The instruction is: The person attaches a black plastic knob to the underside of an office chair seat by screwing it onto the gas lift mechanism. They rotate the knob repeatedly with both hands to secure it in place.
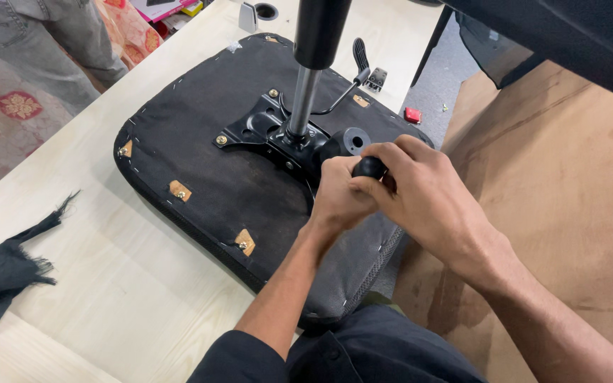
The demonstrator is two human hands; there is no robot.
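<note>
The black metal tilt mechanism plate (264, 131) already sits bolted on the upturned black fabric seat cushion (207, 184), gas cylinder (305, 92) standing in it. My right hand (420, 191) pinches the round black plastic knob (369, 167); my left hand (338, 195) curls beneath, steadying it.

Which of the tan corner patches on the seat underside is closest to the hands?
The tan patch at the near edge, just beside the left hand. The other tan patches lie farther left or up by the lever.
</note>
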